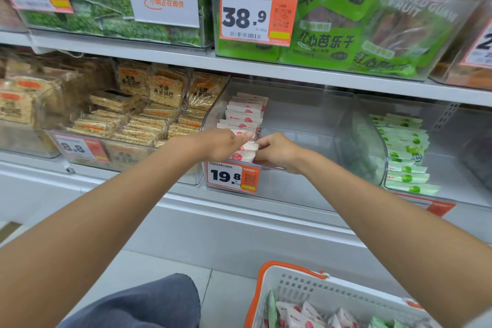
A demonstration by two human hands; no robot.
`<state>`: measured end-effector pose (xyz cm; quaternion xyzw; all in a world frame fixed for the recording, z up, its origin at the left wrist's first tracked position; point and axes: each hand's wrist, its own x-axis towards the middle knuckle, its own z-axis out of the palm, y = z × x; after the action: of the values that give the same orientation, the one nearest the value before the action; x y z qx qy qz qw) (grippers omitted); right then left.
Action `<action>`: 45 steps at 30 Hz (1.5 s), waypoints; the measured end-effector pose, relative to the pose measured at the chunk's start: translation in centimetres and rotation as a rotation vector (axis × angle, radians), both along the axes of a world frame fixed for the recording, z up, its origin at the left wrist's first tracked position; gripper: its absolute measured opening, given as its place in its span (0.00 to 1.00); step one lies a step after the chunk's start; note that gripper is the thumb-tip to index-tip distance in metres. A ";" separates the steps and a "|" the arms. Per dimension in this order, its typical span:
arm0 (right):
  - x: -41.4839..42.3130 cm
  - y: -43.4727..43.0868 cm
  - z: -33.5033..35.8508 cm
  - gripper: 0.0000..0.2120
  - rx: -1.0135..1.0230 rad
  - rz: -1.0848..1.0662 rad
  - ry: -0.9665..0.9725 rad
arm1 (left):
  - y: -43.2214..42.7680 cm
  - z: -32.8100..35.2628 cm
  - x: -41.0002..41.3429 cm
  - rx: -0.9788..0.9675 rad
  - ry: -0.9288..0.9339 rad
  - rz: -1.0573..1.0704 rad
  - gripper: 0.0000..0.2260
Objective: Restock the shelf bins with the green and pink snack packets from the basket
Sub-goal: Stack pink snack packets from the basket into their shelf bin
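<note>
- The left hand (222, 144) and right hand (277, 152) meet at the centre of the frame, at the front of a clear bin (298, 117) on the lower shelf (239, 205).
- Both hands' fingers (262, 144) are curled, pinching the front of the pink packets (246, 114) from either side.
- The pink packets stand in a row along the bin's left wall, running toward the back.
- Green packets (404, 152) are stacked in the next bin, centre right.
- A price tag (231, 176) reading 19.8 sits on the bin front, just below the hands.
- The basket (300, 285), lower right, holds more pink and green packets.
</note>
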<state>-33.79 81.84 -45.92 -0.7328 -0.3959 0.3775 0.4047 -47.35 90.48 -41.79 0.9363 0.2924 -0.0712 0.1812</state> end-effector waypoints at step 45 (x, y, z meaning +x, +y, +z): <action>-1.9 -23.1 -16.4 0.06 -0.204 -0.088 -0.601 | -16.0 -17.4 -2.6 -0.238 0.060 0.167 0.17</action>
<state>-35.74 58.71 -62.30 -0.8648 -0.4257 0.1637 0.2099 -49.97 74.50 -59.21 0.8781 0.3640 -0.1178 0.2874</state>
